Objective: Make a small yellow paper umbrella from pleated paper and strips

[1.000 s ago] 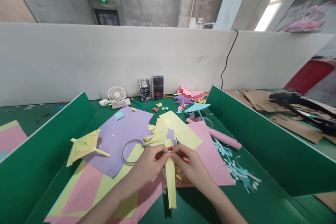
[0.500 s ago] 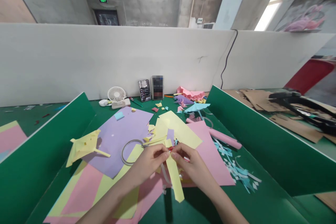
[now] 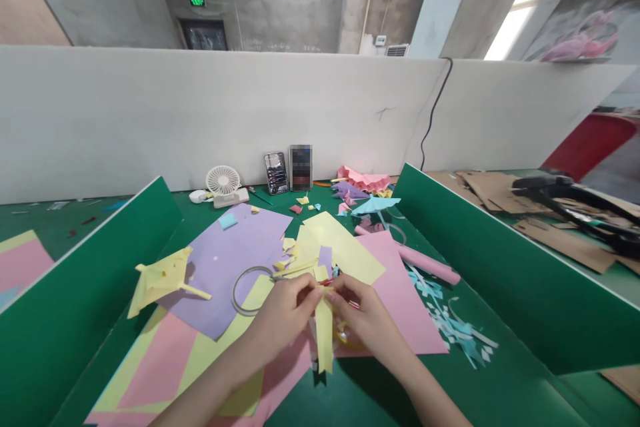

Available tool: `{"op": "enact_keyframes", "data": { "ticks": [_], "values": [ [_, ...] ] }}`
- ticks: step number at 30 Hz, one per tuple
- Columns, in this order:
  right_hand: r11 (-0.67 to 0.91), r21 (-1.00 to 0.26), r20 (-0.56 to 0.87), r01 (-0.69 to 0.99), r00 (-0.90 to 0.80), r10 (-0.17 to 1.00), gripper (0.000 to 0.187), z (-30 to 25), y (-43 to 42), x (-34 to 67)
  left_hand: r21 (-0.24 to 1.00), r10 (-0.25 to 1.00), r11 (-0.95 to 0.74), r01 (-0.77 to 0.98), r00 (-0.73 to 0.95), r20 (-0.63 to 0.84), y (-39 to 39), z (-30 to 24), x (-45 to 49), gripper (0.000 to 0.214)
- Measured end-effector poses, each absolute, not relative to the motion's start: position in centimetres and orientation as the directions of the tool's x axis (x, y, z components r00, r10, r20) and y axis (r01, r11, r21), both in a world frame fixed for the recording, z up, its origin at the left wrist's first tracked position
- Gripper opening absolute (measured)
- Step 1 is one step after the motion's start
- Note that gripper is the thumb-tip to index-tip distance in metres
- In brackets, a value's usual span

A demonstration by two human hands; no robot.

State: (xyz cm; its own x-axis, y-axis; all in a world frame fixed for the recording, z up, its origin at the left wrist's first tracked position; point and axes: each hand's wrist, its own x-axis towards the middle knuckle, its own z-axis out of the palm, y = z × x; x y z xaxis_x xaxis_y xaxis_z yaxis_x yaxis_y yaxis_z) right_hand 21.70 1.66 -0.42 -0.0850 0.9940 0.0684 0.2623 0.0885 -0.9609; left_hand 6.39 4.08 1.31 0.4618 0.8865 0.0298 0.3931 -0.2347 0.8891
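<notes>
A yellow paper strip (image 3: 325, 340) hangs between my hands, its lower end pointing toward me. My left hand (image 3: 295, 300) pinches its upper end from the left. From the other side my right hand (image 3: 357, 300) pinches the same end, thumb and fingers closed. Something small and red shows behind the fingertips, too hidden to name. Beyond the hands lie a yellow sheet (image 3: 345, 247) and a small purple paper piece (image 3: 325, 257). A roll of tape (image 3: 235, 293) rests left of my left hand, on the paper.
A yellow paper umbrella (image 3: 163, 277) lies at the left, a blue paper umbrella (image 3: 375, 205) at the back right. Green dividers (image 3: 480, 280) flank the work area. A pink paper roll (image 3: 430, 263) and blue scraps (image 3: 457, 330) lie at the right. A small fan (image 3: 223, 181) and phone (image 3: 276, 172) stand behind.
The strip's lower end has swung left and now hangs almost straight toward me. Both hands stay nearly in place, still pinching its upper end.
</notes>
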Motion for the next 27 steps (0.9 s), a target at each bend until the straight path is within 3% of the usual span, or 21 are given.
{"op": "enact_keyframes", "data": {
  "ticks": [12,27],
  "values": [
    [0.055,-0.977,0.049,0.207,-0.034,0.998,0.017,-0.29,1.77,21.57,0.941,0.877,-0.146,0.306,0.481,-0.021,4.61,0.56,6.43,0.023],
    [0.112,-0.955,0.102,0.276,-0.051,0.994,0.014,-0.63,1.72,21.44,0.865,0.899,-0.251,0.434,0.436,0.042,3.75,1.34,6.57,0.023]
  ]
}}
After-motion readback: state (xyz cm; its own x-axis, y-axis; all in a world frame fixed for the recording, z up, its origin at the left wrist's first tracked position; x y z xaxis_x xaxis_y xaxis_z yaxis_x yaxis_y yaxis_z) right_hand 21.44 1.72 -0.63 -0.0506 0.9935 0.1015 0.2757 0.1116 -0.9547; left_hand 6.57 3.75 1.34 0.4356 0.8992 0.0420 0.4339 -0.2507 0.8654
